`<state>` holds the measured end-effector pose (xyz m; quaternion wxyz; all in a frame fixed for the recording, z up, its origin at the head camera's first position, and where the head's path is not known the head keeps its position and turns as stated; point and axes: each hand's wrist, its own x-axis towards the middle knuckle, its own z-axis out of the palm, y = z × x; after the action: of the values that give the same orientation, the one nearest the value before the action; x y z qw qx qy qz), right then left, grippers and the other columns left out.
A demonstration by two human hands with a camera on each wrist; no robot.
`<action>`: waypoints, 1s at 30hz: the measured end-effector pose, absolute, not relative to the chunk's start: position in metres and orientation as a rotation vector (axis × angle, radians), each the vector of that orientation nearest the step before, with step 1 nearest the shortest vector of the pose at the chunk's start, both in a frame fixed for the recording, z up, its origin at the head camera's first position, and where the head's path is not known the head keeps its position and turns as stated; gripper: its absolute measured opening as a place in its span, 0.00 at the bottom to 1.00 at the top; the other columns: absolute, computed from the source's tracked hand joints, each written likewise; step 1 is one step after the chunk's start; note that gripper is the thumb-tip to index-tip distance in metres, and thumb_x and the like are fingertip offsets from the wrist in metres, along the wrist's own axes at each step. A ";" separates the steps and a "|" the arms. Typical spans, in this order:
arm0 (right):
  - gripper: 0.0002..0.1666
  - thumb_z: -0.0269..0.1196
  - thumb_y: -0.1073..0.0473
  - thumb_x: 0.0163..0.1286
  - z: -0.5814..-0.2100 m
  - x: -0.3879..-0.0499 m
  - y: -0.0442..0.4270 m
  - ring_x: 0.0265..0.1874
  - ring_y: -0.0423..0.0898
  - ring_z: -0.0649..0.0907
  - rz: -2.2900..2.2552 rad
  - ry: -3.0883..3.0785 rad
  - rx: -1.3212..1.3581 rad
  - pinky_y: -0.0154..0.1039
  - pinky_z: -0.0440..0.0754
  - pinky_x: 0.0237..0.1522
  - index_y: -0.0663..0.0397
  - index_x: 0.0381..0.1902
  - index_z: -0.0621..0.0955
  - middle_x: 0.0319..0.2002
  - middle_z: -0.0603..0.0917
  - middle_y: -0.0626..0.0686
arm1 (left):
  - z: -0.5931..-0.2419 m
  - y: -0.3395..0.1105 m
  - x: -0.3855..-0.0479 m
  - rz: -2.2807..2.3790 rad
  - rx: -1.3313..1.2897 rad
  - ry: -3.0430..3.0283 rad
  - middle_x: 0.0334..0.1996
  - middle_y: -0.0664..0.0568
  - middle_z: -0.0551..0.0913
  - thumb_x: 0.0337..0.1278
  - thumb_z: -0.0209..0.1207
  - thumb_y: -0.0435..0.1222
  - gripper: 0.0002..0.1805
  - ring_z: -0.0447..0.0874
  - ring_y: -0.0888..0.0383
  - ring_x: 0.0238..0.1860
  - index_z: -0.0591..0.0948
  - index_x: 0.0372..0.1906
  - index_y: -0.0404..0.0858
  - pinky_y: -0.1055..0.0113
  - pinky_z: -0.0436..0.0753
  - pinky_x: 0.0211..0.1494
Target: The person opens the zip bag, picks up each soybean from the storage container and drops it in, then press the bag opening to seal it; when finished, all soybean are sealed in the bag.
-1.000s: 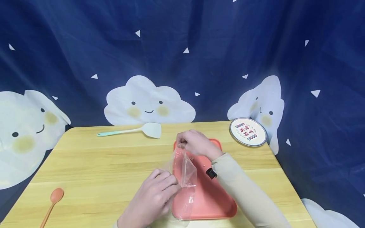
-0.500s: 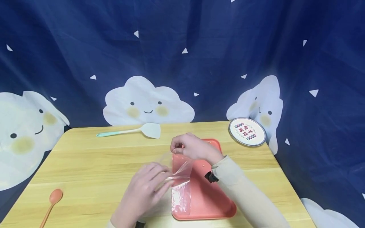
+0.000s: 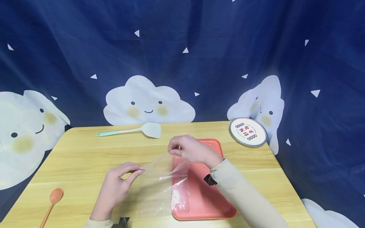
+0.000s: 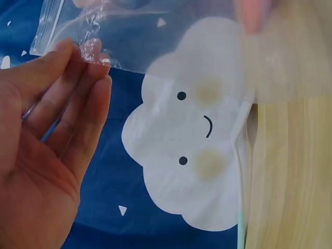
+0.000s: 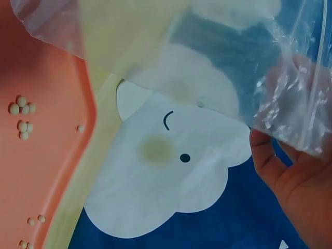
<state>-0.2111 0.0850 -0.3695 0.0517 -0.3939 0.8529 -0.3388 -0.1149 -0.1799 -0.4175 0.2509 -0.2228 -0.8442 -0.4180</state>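
Note:
A clear plastic zip bag [image 3: 159, 193] is stretched between both hands, partly over the left side of a coral-red tray [image 3: 209, 196]. My left hand [image 3: 117, 183] pinches its left top corner between thumb and fingers. At the other top corner, my right hand [image 3: 195, 151] pinches the edge above the tray's far left part. In the left wrist view the bag's ridged zip strip [image 4: 49, 26] shows beside the fingertips. Several small, pale, round bean-like pieces [image 5: 22, 105] lie in the tray. I see nothing inside the bag.
A white-bladed spatula [image 3: 151, 130] with a mint handle lies at the table's back edge. An orange spoon [image 3: 55, 196] is at the front left. A white plate [image 3: 248, 132] with printed lettering sits at the back right. Behind hangs a dark blue cloud-print curtain [image 3: 171, 38].
My left hand has moved left from the tray's edge, drawing the bag's mouth out wide. The right hand has shifted slightly left, still holding the bag. More of the tray is uncovered.

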 end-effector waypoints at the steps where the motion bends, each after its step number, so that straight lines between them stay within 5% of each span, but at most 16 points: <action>1: 0.08 0.65 0.65 0.67 -0.370 -0.211 0.085 0.29 0.36 0.77 -1.035 2.593 -1.200 0.34 0.80 0.35 0.46 0.31 0.80 0.27 0.78 0.40 | -0.418 -0.180 -0.115 -1.146 -0.585 -2.312 0.31 0.61 0.87 0.40 0.73 0.21 0.16 0.86 0.62 0.33 0.88 0.34 0.43 0.81 0.81 0.42; 13: 0.02 0.65 0.62 0.69 -0.374 -0.208 0.085 0.32 0.35 0.79 -1.079 2.580 -1.152 0.31 0.80 0.37 0.50 0.38 0.84 0.31 0.80 0.38 | -0.418 -0.182 -0.123 -1.190 -0.612 -2.328 0.32 0.60 0.88 0.45 0.71 0.21 0.17 0.87 0.63 0.32 0.89 0.36 0.45 0.79 0.83 0.35; 19: 0.08 0.66 0.60 0.68 -0.376 -0.207 0.122 0.38 0.40 0.80 -1.284 2.631 -1.021 0.39 0.82 0.42 0.50 0.45 0.83 0.40 0.83 0.43 | -0.415 -0.201 -0.126 -1.187 -0.567 -2.343 0.33 0.58 0.88 0.48 0.69 0.20 0.17 0.86 0.66 0.32 0.89 0.37 0.45 0.80 0.81 0.31; 30: 0.09 0.69 0.68 0.61 -0.437 -0.212 0.186 0.35 0.41 0.82 -0.922 2.729 -0.811 0.42 0.83 0.42 0.57 0.40 0.84 0.34 0.84 0.45 | -0.413 -0.238 -0.132 -1.164 -0.480 -2.308 0.32 0.50 0.88 0.42 0.68 0.15 0.18 0.85 0.72 0.33 0.89 0.36 0.39 0.83 0.79 0.32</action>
<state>-0.2120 0.1860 -0.4372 0.0745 -0.2702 0.9094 -0.3073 -0.1319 -0.2378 -0.4128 0.2532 -0.1766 -0.8492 -0.4284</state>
